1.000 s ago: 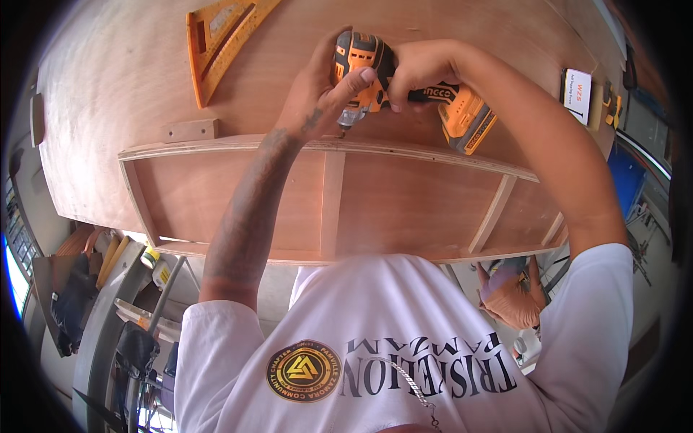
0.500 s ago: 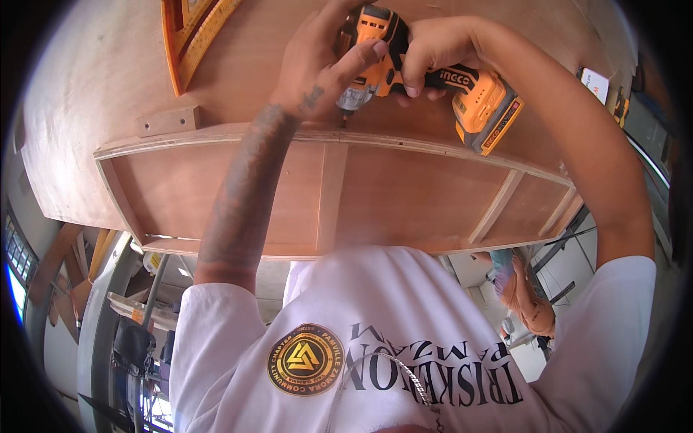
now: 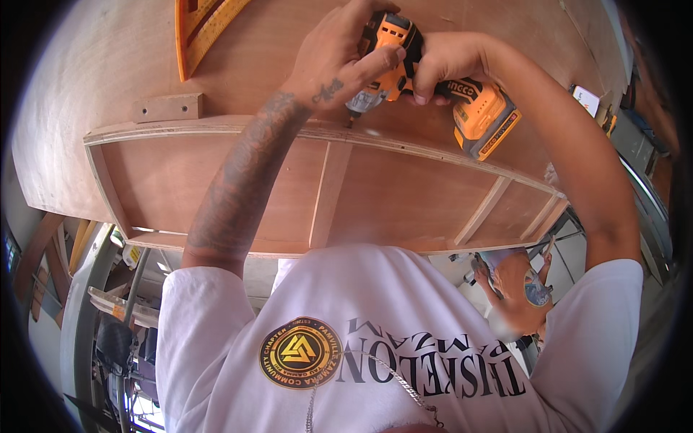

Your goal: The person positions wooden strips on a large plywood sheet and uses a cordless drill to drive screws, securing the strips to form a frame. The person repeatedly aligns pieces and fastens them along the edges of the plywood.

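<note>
An orange and black cordless impact driver (image 3: 395, 81) points down at the far rail of a shallow plywood frame (image 3: 173, 131). My right hand (image 3: 456, 59) is closed around its handle, just above the battery pack. From the other side my left hand (image 3: 336, 54) wraps the driver's head, thumb lying along its housing. The bit meets the rail near where a crosspiece (image 3: 330, 191) joins it; any screw under the tip is too small to make out.
A drilled wooden block (image 3: 168, 107) sits beyond the frame at left. Past it lies an orange triangular square (image 3: 189, 36). A white box (image 3: 585, 101) rests at far right. Another person (image 3: 516, 278) is below the frame's right side, beside metal framing.
The view has shifted slightly, so the frame sits a little further left. Both hands keep their grip on the impact driver, its bit still at the rail. The person below has moved.
</note>
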Motion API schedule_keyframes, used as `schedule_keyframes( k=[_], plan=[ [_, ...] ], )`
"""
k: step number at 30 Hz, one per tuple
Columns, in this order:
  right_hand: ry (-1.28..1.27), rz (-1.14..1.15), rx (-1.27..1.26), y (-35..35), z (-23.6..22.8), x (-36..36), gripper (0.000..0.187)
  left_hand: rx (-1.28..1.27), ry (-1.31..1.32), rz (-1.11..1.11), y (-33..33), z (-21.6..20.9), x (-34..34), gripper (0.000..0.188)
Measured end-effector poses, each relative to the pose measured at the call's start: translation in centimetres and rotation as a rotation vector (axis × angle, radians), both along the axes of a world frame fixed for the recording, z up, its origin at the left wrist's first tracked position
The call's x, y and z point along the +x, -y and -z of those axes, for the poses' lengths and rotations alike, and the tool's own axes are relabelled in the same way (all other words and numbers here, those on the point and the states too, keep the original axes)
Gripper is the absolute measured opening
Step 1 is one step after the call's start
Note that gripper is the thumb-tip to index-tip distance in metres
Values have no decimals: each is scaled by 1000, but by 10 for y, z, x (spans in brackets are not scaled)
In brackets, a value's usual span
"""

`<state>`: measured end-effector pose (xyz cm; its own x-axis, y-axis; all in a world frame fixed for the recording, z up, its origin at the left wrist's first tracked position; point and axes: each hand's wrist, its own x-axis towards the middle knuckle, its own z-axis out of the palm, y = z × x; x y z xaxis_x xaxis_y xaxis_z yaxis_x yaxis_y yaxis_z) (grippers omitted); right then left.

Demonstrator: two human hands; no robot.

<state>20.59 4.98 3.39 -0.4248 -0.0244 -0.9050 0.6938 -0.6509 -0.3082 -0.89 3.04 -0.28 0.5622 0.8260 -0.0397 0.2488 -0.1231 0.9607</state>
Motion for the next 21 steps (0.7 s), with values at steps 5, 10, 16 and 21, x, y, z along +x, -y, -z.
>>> schedule_keyframes(
  k=[5,10,16,21],
  plan=[
    [-22,33,-23,1,4,4,34,3,24,21,-2,-2,0,56],
    [27,75,95,2,-16,7,43,-385,309,-18,2,-10,-2,72],
    [235,229,872,41,-60,33,40,223,-126,-402,49,-22,-66,47],
    [466,26,1456,72,-30,19,56,240,-246,-430,98,-38,-117,34]
  ],
)
